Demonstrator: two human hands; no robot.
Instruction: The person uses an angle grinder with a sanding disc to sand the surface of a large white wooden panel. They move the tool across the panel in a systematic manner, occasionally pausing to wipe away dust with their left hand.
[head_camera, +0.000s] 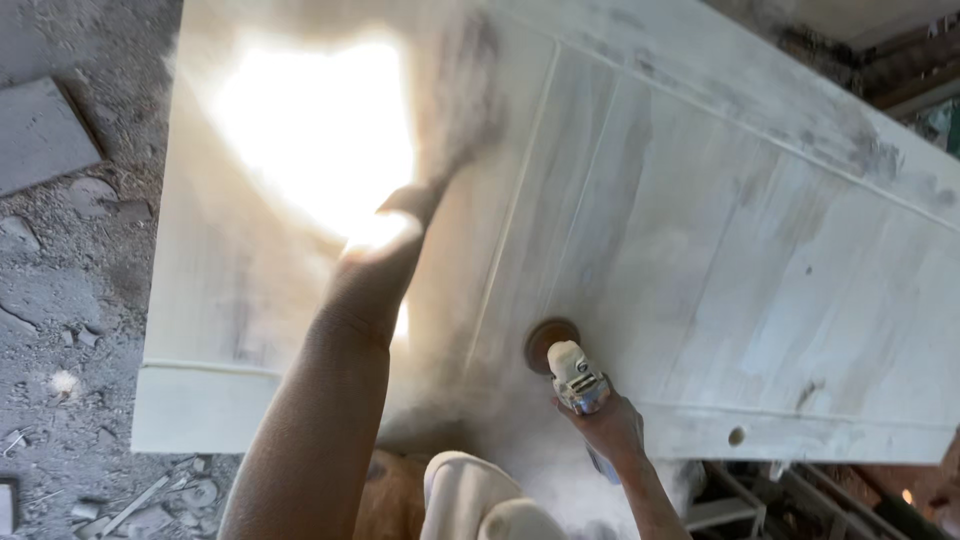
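A large white-coated wooden door panel (700, 230) lies flat in front of me, with grooves and grey smudges on it. My right hand (608, 425) grips a small dust-covered angle grinder (575, 375) whose round sanding disc (548, 340) rests on the panel near its lower edge. My left arm reaches out over the panel. My left hand (385, 232) lies in a patch of glaring sunlight, so its fingers are washed out; it appears to press on the surface. Fine dust hangs around the grinder.
Rough grey ground with rubble and wood scraps (70, 300) lies to the left. A small hole (736, 436) is in the panel's lower edge. Metal or wooden supports (760, 500) show beneath at lower right. My knee in pale cloth (480, 500) is at the bottom.
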